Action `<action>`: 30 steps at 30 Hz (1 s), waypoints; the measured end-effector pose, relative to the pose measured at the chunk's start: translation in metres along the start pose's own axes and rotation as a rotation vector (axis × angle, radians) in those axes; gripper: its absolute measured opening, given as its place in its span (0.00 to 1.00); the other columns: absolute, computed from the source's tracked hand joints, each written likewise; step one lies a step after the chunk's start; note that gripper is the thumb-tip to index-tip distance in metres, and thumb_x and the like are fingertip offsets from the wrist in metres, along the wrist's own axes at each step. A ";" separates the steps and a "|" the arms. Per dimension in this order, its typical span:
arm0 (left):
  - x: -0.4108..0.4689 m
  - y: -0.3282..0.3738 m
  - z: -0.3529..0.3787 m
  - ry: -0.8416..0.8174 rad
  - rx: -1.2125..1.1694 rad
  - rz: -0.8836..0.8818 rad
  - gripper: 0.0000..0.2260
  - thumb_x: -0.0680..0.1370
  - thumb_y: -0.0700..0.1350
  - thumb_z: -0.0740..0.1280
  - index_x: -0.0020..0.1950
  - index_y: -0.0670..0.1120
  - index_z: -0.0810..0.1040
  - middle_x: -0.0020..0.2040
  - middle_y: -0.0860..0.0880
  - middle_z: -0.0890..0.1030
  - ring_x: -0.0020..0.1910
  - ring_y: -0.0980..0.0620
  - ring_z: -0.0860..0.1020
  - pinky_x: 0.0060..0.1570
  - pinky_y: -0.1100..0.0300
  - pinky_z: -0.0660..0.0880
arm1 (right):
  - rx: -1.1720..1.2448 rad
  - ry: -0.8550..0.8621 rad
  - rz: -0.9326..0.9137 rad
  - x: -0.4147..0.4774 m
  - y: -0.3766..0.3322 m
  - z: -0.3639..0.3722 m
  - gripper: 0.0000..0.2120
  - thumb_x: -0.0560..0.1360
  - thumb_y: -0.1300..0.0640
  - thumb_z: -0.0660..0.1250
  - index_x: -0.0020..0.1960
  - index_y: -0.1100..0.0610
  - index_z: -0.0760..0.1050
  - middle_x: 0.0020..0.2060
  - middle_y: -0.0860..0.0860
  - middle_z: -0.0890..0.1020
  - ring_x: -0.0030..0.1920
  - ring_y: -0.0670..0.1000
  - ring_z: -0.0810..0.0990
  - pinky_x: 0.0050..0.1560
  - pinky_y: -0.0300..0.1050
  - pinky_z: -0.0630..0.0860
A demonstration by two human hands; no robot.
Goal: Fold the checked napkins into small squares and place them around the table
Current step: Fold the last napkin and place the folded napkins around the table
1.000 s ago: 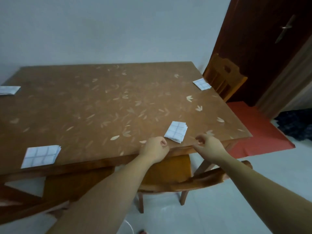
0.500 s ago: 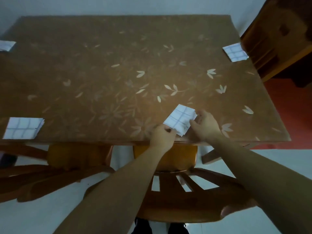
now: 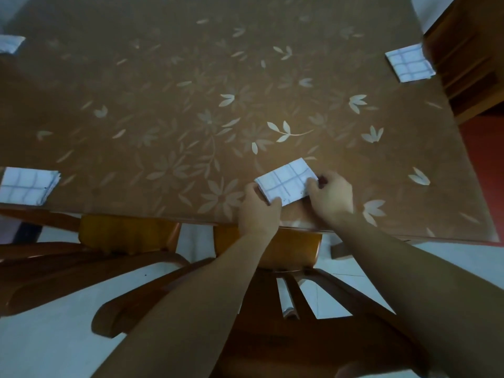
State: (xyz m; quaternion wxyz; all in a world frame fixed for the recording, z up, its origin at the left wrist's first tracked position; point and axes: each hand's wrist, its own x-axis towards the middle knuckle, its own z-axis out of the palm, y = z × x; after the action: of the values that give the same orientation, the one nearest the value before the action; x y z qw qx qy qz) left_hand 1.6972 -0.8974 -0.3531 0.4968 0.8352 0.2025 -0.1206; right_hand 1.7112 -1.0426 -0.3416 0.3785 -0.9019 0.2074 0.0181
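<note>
both hands pinch one folded checked napkin near the table's front edge: the left hand grips its left corner, the right hand its right side. three other folded napkins lie around the table.

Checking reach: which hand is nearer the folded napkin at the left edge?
Left. The left hand grips the middle napkin on the side facing the left-edge napkin; the right hand grips its far side.

Home dining room, table, wooden chairs
</note>
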 end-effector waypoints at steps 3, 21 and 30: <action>0.000 -0.002 -0.008 0.038 0.024 0.013 0.23 0.75 0.46 0.70 0.67 0.52 0.66 0.57 0.47 0.81 0.48 0.46 0.83 0.49 0.49 0.82 | 0.047 -0.014 0.053 -0.007 -0.001 -0.001 0.08 0.76 0.54 0.64 0.49 0.56 0.80 0.40 0.50 0.80 0.41 0.51 0.76 0.40 0.44 0.70; -0.006 -0.048 -0.084 -0.106 0.089 0.198 0.06 0.76 0.41 0.70 0.48 0.51 0.76 0.45 0.50 0.82 0.41 0.51 0.82 0.43 0.54 0.82 | 0.153 -0.092 0.127 -0.075 0.002 0.025 0.01 0.73 0.56 0.70 0.43 0.53 0.79 0.39 0.47 0.81 0.44 0.49 0.79 0.44 0.45 0.76; -0.003 -0.050 -0.077 -0.138 0.084 0.241 0.10 0.78 0.42 0.68 0.59 0.48 0.79 0.51 0.50 0.84 0.49 0.52 0.82 0.50 0.55 0.80 | 0.164 -0.032 0.137 -0.075 0.013 0.024 0.05 0.75 0.54 0.69 0.49 0.55 0.80 0.43 0.49 0.82 0.46 0.49 0.80 0.38 0.38 0.72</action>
State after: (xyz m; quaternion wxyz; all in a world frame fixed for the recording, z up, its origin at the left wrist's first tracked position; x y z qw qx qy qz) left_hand 1.6715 -0.8089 -0.3544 0.4851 0.8632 0.0609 -0.1258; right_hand 1.6410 -1.0070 -0.3537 0.4523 -0.8510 0.2635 0.0414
